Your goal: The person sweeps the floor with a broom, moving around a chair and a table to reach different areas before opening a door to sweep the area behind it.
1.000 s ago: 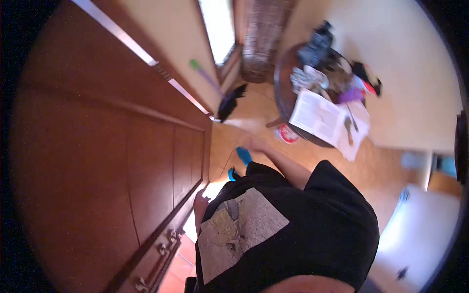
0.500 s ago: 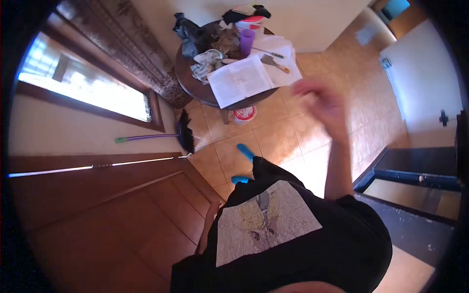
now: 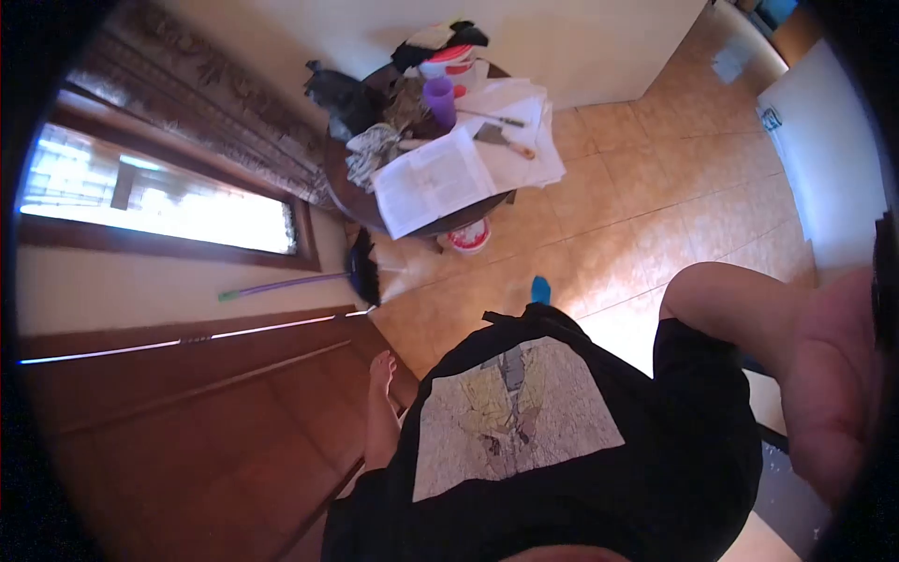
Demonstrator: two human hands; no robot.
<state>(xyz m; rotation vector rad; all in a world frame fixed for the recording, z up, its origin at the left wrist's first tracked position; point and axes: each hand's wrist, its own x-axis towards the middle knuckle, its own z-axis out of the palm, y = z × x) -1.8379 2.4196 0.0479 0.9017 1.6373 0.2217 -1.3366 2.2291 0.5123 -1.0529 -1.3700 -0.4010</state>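
My left hand (image 3: 383, 372) hangs low at my side by the brown wooden door (image 3: 215, 431). Its fingers are loosely apart and nothing shows in them. Close to the camera at the right edge, my right hand (image 3: 833, 393) is raised on a bent arm. Its fingers are mostly out of sight, so whether it holds anything cannot be told. Ahead stands a round dark table (image 3: 361, 201) bearing papers (image 3: 435, 183), a wooden-handled scraper (image 3: 506, 142), a purple cup (image 3: 439, 101) and crumpled rags (image 3: 373, 150).
A white bucket with red trim (image 3: 449, 64) stands on the table's back. Another red-rimmed tub (image 3: 470, 236) sits on the tiled floor (image 3: 599, 225) beneath. A broom (image 3: 361, 267) with a purple handle leans by the window wall. A white panel (image 3: 829, 150) stands at right.
My right hand has swung from in front of the table toward me and the right edge. The view has shifted, and more of my left hand shows beside the door.
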